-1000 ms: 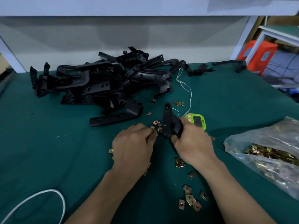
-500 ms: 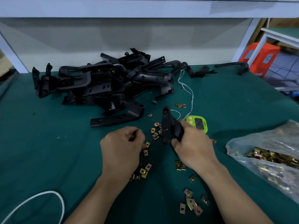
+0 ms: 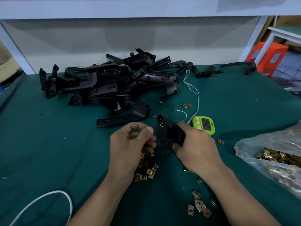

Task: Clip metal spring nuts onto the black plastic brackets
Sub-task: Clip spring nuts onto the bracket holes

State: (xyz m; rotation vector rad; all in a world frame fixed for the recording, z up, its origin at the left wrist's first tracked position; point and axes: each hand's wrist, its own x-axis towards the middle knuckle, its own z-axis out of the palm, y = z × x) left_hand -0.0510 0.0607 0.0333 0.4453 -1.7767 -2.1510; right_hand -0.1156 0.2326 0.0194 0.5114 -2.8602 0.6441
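A dark green cloth [image 3: 48,152] covers the bench on which a lime-green timer [image 3: 203,125] sits, and everything else is placed from that timer. Beyond it and to its left lies a large tangled pile of black plastic brackets [image 3: 105,85]. One lone bracket [image 3: 239,64] rests well apart, beyond the timer and to its right, at the far edge. To the timer's right and nearer the person slumps a clear plastic bag [image 3: 273,154] filled with brass-coloured spring nuts. Just beside the timer, on its near-left side, the right hand [image 3: 197,150] has its fingers wrapped round a held bracket [image 3: 164,136], whose long flat arm points away from the person. Left of the timer, past that bracket, the left hand [image 3: 128,149] is curled, with thumb tip against forefinger; whether a nut sits in that pinch cannot be told. A white cable loop [image 3: 48,195] lies well to the timer's near-left. A thin white cord [image 3: 196,95] runs from the timer's far side towards the pile. Loose spring nuts [image 3: 147,173] lie clustered under the left hand. A second cluster [image 3: 199,205] lies nearest the person, a few nuts [image 3: 187,105] sit just beyond the timer, and a single nut [image 3: 220,141] lies close at its near-right.
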